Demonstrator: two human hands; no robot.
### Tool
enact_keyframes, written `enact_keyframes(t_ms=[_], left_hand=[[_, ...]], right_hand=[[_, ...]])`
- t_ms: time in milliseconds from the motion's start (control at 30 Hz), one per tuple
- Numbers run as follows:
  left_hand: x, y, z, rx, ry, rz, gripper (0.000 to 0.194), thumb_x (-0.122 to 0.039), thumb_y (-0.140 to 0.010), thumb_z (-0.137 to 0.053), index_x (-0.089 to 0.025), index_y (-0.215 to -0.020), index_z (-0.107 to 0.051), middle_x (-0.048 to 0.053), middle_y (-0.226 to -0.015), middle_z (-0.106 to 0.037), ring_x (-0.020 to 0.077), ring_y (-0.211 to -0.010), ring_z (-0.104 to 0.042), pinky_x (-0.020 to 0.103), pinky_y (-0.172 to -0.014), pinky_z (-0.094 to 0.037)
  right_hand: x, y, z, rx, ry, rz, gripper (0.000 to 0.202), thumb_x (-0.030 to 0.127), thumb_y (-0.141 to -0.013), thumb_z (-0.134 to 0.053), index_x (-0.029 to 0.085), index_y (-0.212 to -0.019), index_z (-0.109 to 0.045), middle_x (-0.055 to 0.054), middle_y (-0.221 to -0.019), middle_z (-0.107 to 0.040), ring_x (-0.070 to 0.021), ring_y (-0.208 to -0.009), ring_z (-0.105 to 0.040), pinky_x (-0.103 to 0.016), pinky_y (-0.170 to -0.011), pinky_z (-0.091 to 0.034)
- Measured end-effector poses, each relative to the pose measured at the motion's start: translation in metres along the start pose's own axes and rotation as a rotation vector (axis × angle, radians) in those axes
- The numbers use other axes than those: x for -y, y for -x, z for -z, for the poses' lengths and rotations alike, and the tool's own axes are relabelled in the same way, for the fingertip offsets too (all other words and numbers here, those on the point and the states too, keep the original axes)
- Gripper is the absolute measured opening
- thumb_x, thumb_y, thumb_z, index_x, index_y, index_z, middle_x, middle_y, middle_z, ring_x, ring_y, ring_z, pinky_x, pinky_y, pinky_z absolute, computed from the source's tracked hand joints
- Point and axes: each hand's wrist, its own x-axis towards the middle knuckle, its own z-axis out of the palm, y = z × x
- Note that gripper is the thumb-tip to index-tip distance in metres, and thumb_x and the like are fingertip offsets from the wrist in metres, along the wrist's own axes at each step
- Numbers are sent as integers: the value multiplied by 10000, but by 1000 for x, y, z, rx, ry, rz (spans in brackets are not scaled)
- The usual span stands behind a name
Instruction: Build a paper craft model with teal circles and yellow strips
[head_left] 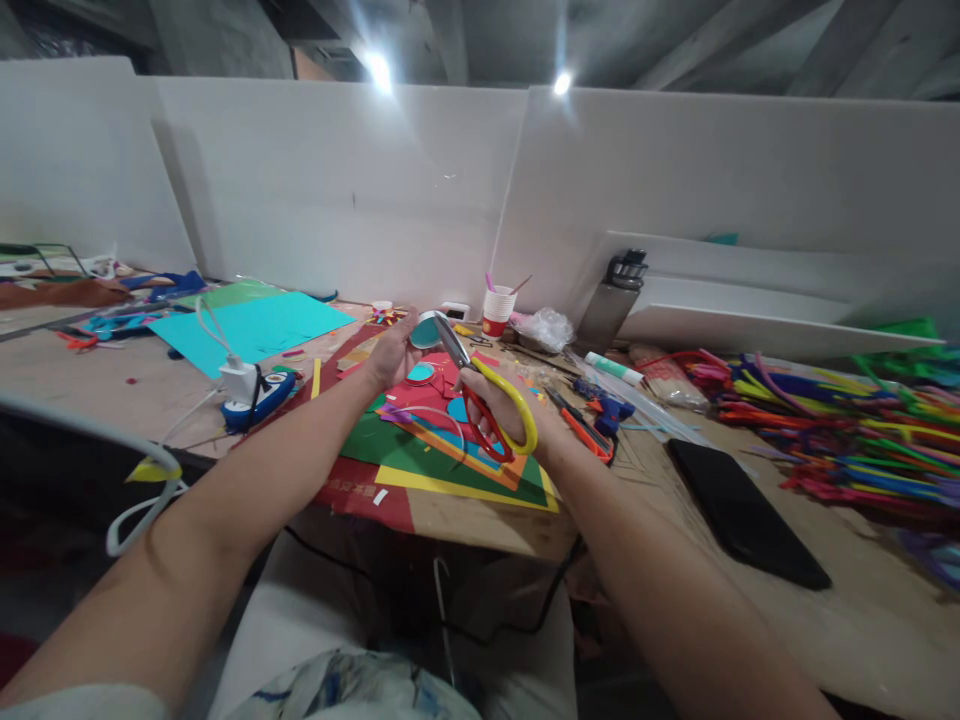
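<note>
In the head view, my left hand (393, 352) pinches a round teal piece with a pale rim (425, 334) by its left edge, above the papers. My right hand (501, 396) grips a pair of scissors (454, 346) with one yellow and one red handle loop. The metal blades point up and left, and their tips are close to the round piece's right edge; whether they touch it I cannot tell. Below the hands lie stacked coloured papers, among them a green sheet (375, 444) and a yellow sheet (450, 486). Another small teal disc (421, 372) rests on red paper.
A large turquoise sheet (259, 325) and a blue power strip with a white plug (259, 400) are at left. Paper cups (498, 312), a dark bottle (609, 305) and a glue stick (613, 368) stand or lie behind. At right are a black phone (742, 510) and pipe cleaners (870, 430).
</note>
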Motion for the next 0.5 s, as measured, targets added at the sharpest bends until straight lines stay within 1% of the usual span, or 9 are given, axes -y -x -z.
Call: enact_keyframes(t_ms=[133,300,400,500], left_hand=[[-3,2,-3,-28,4,18,470,-545,-879,-533,-131,-1034,-695,134,-1057,-732,251,-1122,-638,408,-987,-467],[-3,1,-2,-18,-23,-1,484,-569,-850,-568,-138,-1031,-692,133,-1039,-735,250,-1090,-649,390,-951,-480],[2,-1,2,-31,-36,-36,493,-594,-809,-608,-142,-988,-688,126,-994,-736,230,-984,-677,351,-869,-511],[7,-4,7,-111,-73,-31,533,-635,-758,-637,-137,-944,-672,113,-896,-728,199,-827,-688,314,-758,-527]], right_hand=[[4,1,-2,-22,2,5,481,521,-907,-397,199,-556,-464,20,-419,-502,-89,-321,-463,-183,-307,-351],[12,5,-2,-37,7,-14,419,483,-911,-389,212,-595,-440,37,-404,-482,-94,-289,-433,-194,-278,-322],[14,6,-1,-28,37,-38,451,504,-911,-385,206,-578,-442,32,-408,-476,-91,-288,-430,-195,-272,-319],[13,5,-3,-12,32,-38,420,511,-912,-393,200,-641,-474,33,-457,-508,-87,-326,-457,-186,-303,-349]])
